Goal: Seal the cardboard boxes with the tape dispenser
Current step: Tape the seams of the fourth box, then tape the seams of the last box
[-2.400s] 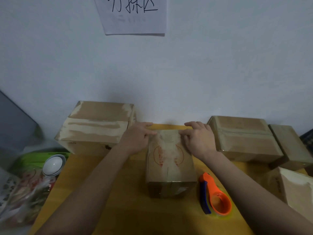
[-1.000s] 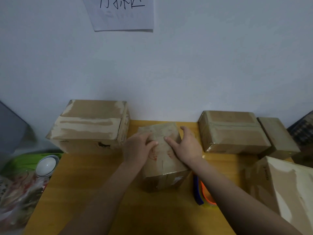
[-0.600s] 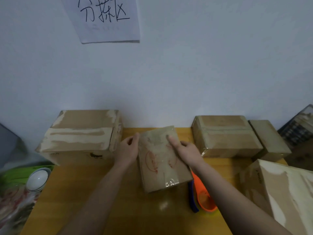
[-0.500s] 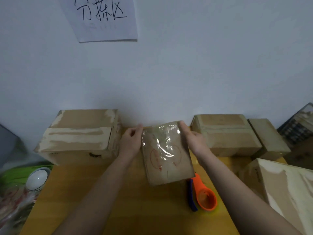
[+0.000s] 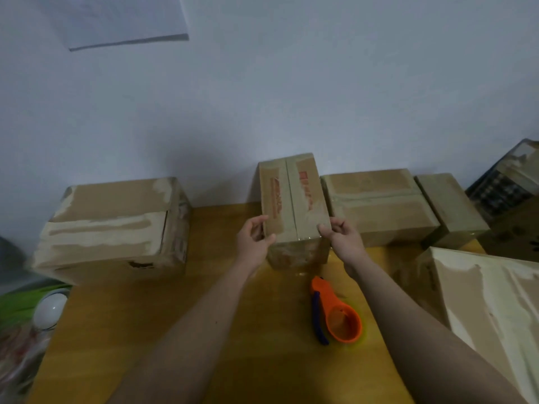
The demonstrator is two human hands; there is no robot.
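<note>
A small cardboard box (image 5: 293, 201) with red print stands near the back of the yellow table (image 5: 180, 330), its top seam running away from me. My left hand (image 5: 254, 243) grips its near left corner and my right hand (image 5: 342, 240) grips its near right corner, thumbs on the top face. The orange tape dispenser (image 5: 335, 314) with a blue blade arm lies on the table just in front of the box, untouched.
A large taped box (image 5: 113, 228) sits at the left. Two more boxes (image 5: 376, 205) (image 5: 449, 208) line the wall at the right, and a pale one (image 5: 493, 304) fills the near right. A white bowl (image 5: 49, 310) and bags lie off the table's left edge.
Both hands lifted the small box, turned it over to a different face and set it down further back, next to the right-hand box. The dispenser stayed put.
</note>
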